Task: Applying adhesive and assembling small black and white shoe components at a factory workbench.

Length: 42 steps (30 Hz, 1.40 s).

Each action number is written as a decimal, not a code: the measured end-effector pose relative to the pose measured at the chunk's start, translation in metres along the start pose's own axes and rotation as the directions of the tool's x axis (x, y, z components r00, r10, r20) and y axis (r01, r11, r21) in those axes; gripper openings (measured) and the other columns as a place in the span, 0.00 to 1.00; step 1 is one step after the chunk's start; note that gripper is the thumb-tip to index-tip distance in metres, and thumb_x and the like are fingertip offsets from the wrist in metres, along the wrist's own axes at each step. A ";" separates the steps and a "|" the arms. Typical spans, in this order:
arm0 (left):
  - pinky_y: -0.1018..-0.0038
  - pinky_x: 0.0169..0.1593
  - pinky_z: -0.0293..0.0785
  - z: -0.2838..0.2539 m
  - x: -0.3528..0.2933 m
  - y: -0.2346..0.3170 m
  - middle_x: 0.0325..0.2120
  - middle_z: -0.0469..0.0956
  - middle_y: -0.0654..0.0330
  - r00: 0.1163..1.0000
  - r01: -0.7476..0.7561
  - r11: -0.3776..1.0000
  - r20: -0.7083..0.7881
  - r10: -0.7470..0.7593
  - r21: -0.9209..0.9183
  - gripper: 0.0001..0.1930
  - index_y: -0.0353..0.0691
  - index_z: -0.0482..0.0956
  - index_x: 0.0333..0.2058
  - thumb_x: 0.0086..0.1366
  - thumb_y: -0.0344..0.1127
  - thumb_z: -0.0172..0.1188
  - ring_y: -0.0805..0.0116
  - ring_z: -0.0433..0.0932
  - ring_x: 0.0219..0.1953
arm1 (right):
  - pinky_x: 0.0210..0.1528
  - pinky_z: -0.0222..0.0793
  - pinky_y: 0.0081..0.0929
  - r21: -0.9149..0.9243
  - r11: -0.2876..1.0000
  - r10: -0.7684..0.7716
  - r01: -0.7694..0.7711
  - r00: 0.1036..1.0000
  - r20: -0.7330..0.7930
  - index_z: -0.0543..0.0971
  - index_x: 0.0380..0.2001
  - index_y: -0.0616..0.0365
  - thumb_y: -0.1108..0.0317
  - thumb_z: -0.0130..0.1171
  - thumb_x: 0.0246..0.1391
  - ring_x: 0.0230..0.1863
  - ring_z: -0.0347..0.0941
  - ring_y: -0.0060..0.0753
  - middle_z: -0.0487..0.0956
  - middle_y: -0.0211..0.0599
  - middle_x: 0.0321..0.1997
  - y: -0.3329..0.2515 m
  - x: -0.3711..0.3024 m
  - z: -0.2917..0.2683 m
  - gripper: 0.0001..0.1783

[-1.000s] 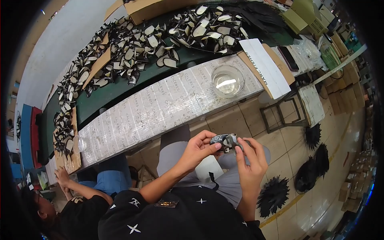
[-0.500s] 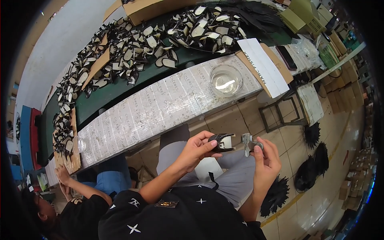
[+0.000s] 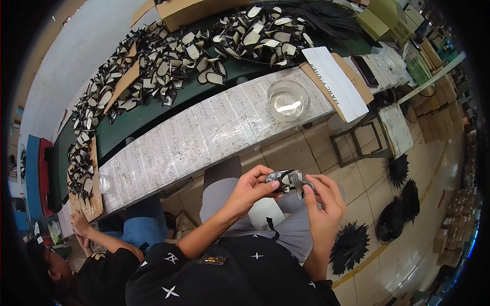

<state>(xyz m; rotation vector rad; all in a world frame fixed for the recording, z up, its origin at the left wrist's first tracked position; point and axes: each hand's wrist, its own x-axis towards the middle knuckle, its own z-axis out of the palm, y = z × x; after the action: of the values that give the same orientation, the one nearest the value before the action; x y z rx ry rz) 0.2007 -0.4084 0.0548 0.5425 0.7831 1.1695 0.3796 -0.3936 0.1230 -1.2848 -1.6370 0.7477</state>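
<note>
Above my lap, my left hand grips a small black curved shoe part with a pale lining, thumb on the near side and fingers behind. My right hand pinches a small grey metal tool with a flat plate and a rounded end between thumb and fingers. The tool's plate meets the right-hand edge of the shoe part, overlapping it in view. Whether the plate clasps that edge or only touches it, I cannot tell. My fingers hide part of both things.
A long bench wrapped in clear film runs ahead, bearing a clear round tub and a white card. Beyond lie heaps of black and cream shoe parts. A co-worker's hand is at left; a metal-framed stool stands right.
My right hand has moved left with the metal tool, closing the gap to the shoe part. The left hand stays nearly in place, the part slightly turned.
</note>
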 end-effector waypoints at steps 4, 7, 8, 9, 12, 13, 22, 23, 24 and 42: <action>0.75 0.45 0.81 0.002 -0.002 0.003 0.38 0.78 0.58 1.000 -0.008 1.000 0.000 0.008 0.005 0.12 0.35 0.69 0.43 0.64 0.29 0.60 0.74 0.79 0.40 | 0.34 0.75 0.23 -0.048 0.997 -0.066 0.068 0.997 0.045 0.82 0.41 0.64 0.78 0.63 0.51 0.38 0.76 0.30 0.77 0.40 0.42 0.004 -0.001 0.005 0.12; 0.77 0.43 0.80 -0.001 -0.002 -0.001 0.38 0.78 0.59 0.999 -0.039 0.999 -0.003 0.039 0.012 0.12 0.34 0.69 0.43 0.64 0.29 0.61 0.75 0.79 0.38 | 0.36 0.73 0.24 -0.078 0.994 -0.079 0.082 0.996 0.039 0.81 0.41 0.63 0.77 0.63 0.51 0.37 0.76 0.31 0.76 0.40 0.42 0.003 -0.001 0.007 0.11; 0.77 0.43 0.79 -0.002 -0.001 -0.003 0.37 0.78 0.59 0.999 -0.052 0.998 -0.007 0.052 0.019 0.12 0.34 0.69 0.43 0.63 0.29 0.61 0.75 0.79 0.38 | 0.37 0.73 0.25 -0.089 0.994 -0.068 0.070 0.997 0.024 0.81 0.40 0.63 0.77 0.63 0.51 0.37 0.76 0.32 0.76 0.41 0.43 0.003 -0.001 0.008 0.11; 0.78 0.42 0.78 -0.002 -0.001 -0.004 0.37 0.78 0.59 0.998 -0.065 0.998 -0.011 0.066 0.026 0.13 0.34 0.69 0.43 0.63 0.29 0.62 0.76 0.79 0.37 | 0.37 0.73 0.25 -0.089 0.993 -0.069 0.071 0.997 0.025 0.81 0.40 0.63 0.77 0.63 0.51 0.37 0.76 0.32 0.76 0.41 0.43 0.003 -0.001 0.009 0.11; 0.79 0.41 0.77 -0.002 -0.002 -0.005 0.37 0.78 0.60 0.998 -0.065 0.997 -0.019 0.065 0.037 0.13 0.35 0.69 0.43 0.63 0.29 0.62 0.76 0.79 0.37 | 0.36 0.72 0.25 -0.132 0.990 -0.041 0.040 0.999 -0.007 0.81 0.41 0.63 0.77 0.63 0.52 0.36 0.76 0.32 0.76 0.41 0.43 0.003 -0.001 0.008 0.12; 0.79 0.41 0.77 -0.003 -0.002 -0.005 0.37 0.78 0.60 0.998 -0.066 0.997 -0.017 0.067 0.037 0.13 0.35 0.69 0.43 0.63 0.29 0.62 0.76 0.79 0.37 | 0.36 0.73 0.24 -0.169 0.984 -0.064 0.061 0.998 -0.011 0.81 0.41 0.63 0.77 0.62 0.52 0.36 0.76 0.32 0.76 0.41 0.43 0.004 -0.001 0.006 0.12; 0.73 0.47 0.81 -0.002 -0.003 0.003 0.38 0.79 0.58 0.998 0.053 0.994 -0.011 -0.054 -0.096 0.10 0.37 0.70 0.43 0.66 0.32 0.58 0.73 0.79 0.39 | 0.35 0.76 0.19 0.129 0.984 0.134 -0.121 0.987 -0.092 0.80 0.42 0.66 0.76 0.61 0.55 0.39 0.75 0.24 0.76 0.39 0.45 0.007 -0.004 -0.009 0.11; 0.73 0.47 0.81 -0.002 -0.004 0.003 0.38 0.79 0.59 0.998 0.058 0.992 -0.018 -0.060 -0.109 0.10 0.37 0.70 0.42 0.67 0.33 0.57 0.73 0.79 0.40 | 0.35 0.76 0.19 0.173 0.976 0.148 -0.134 0.986 -0.075 0.80 0.42 0.66 0.76 0.61 0.55 0.39 0.75 0.23 0.76 0.39 0.45 0.006 -0.005 -0.009 0.11; 0.73 0.46 0.81 -0.002 -0.004 0.004 0.38 0.79 0.59 0.997 0.064 0.991 -0.024 -0.067 -0.122 0.10 0.37 0.70 0.42 0.67 0.34 0.57 0.73 0.79 0.40 | 0.35 0.76 0.18 0.217 0.965 0.163 -0.147 0.985 -0.057 0.80 0.43 0.66 0.76 0.61 0.55 0.39 0.75 0.23 0.76 0.38 0.45 0.005 -0.006 -0.009 0.11; 0.71 0.48 0.82 -0.007 0.002 -0.005 0.40 0.77 0.58 0.995 0.065 0.992 -0.065 -0.072 -0.104 0.11 0.37 0.69 0.43 0.68 0.36 0.56 0.71 0.79 0.42 | 0.35 0.79 0.22 -0.007 0.997 0.076 -0.076 0.997 -0.009 0.80 0.42 0.66 0.78 0.60 0.54 0.38 0.76 0.27 0.76 0.40 0.43 0.000 -0.012 0.005 0.11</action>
<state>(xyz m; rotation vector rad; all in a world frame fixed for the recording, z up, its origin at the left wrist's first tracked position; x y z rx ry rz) 0.1980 -0.4083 0.0463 0.3899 0.7908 1.1626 0.3760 -0.4047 0.1175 -1.3600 -1.5930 0.7814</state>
